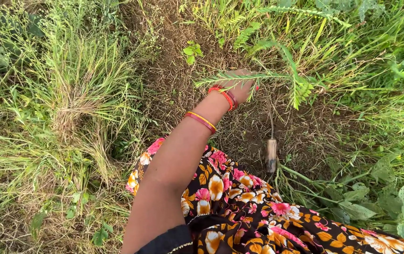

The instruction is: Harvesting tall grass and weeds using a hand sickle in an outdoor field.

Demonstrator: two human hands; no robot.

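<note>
My left hand (238,87) reaches forward over bare brown soil, with red and orange bangles on the wrist and forearm. Its fingers are curled around a thin green weed stem with feathery leaves (263,75) that runs across the hand. A small hand tool with a wooden handle (271,155) and a thin metal shaft lies on the soil just right of the arm, untouched. My right hand is out of sight. A floral dress (239,207) covers my lap at the bottom.
Tall tufted grass (75,89) fills the left side. Dense green weeds and broad leaves (380,188) crowd the right and top edges. A patch of scraped earth (178,80) lies around the hand.
</note>
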